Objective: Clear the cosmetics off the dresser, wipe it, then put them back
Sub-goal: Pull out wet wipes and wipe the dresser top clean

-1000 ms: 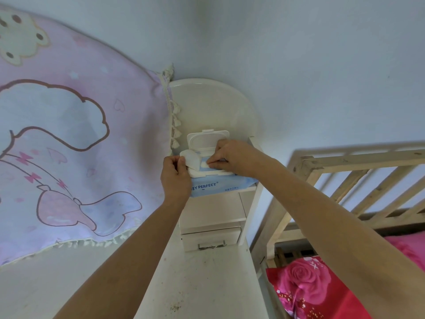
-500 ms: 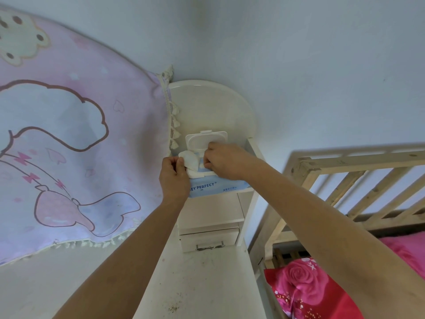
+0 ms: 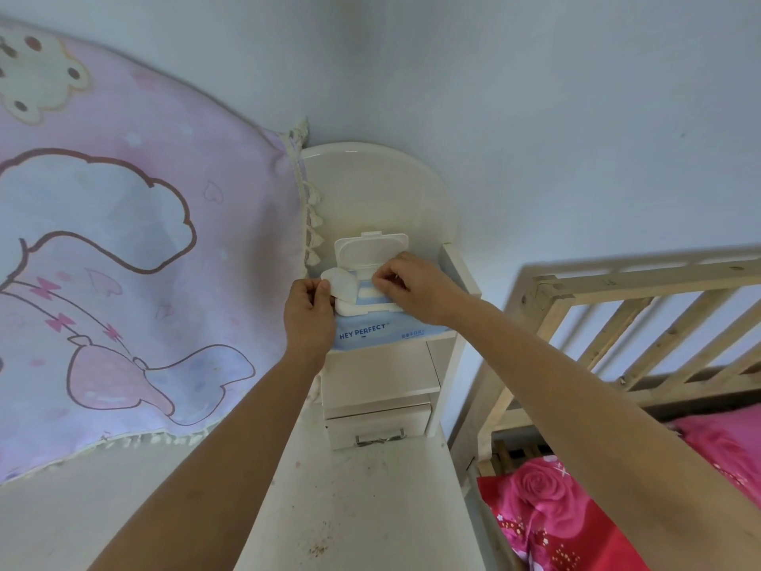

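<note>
Blue pack (image 3: 372,331) lies on the shelf (image 3: 412,348) at the counter's (image 3: 362,508) far edge. Left grip (image 3: 309,313) pinches its seal flap (image 3: 339,284) back; right grip (image 3: 416,290) pinches a wipe (image 3: 366,291) at the opening. Draw it slowly, pack steadied.

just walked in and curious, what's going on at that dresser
A person is working at a blue pack of wipes on the dresser's upper shelf. Its white lid is flipped open. The left hand holds back a white flap; the right hand pinches a wipe at the opening. The dresser top below shows dirty specks.
</note>
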Tool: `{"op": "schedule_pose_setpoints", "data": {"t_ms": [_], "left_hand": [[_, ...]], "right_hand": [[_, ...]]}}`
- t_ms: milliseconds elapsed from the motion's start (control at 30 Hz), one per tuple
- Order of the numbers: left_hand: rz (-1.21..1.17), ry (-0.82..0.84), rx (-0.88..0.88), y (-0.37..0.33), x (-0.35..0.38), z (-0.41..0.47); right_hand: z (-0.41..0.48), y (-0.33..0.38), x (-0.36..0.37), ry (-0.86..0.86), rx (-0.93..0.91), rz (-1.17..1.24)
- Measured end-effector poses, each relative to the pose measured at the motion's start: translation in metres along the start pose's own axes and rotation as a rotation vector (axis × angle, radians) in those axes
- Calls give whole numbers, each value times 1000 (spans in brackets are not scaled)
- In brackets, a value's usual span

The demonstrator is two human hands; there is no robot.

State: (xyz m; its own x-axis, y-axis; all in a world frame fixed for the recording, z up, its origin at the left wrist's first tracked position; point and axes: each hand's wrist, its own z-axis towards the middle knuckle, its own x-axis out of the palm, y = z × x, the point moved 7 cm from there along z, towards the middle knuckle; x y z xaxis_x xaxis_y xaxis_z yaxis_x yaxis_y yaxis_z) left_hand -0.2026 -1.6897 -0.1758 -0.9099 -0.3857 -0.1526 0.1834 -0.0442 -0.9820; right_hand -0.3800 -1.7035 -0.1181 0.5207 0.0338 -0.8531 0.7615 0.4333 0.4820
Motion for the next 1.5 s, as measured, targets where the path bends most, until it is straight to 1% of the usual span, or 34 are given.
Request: {"op": "schedule_pose_setpoints", "data": {"t_ms": [133, 300, 500, 567, 700, 767, 933, 1000, 1100, 1133, 1233, 1267, 1367, 1500], "left_hand": [[5, -8, -1, -1, 1, -2], [-12, 5, -15, 1, 1, 1], [-30, 79, -80, -5, 1, 13], [-23, 102, -86, -7, 1, 14], [-51, 93, -89, -4, -2, 11], [-45, 72, -84, 0, -3, 8], [-30, 49, -73, 5, -3, 0], [-30, 51, -77, 4, -3, 0], [-22, 56, -71, 4, -3, 1], [-19, 59, -70, 5, -3, 1], [-16, 61, -63, 5, -3, 0], [-13, 60, -61, 6, -4, 0], [-21, 61, -64, 9, -4, 1], [-28, 57, -69, 11, -2, 2]], "right_hand": [[4, -2, 2, 7, 35, 20], [10, -2, 9, 36, 90, -70], [8, -10, 12, 72, 128, 46], [7, -15, 9, 44, 152, 144], [-6, -25, 5, -75, 241, 471], [-10, -25, 4, -114, 244, 530], [-8, -17, 3, -36, 216, 482], [-5, -15, 3, -20, 195, 390], [-2, -19, 7, -70, 208, 318], [-4, -21, 7, -94, 235, 353], [-11, -28, 7, -145, 332, 594], [-13, -29, 7, -155, 358, 636], [-14, -27, 7, -189, 352, 647], [-10, -20, 9, -209, 265, 565]]}}
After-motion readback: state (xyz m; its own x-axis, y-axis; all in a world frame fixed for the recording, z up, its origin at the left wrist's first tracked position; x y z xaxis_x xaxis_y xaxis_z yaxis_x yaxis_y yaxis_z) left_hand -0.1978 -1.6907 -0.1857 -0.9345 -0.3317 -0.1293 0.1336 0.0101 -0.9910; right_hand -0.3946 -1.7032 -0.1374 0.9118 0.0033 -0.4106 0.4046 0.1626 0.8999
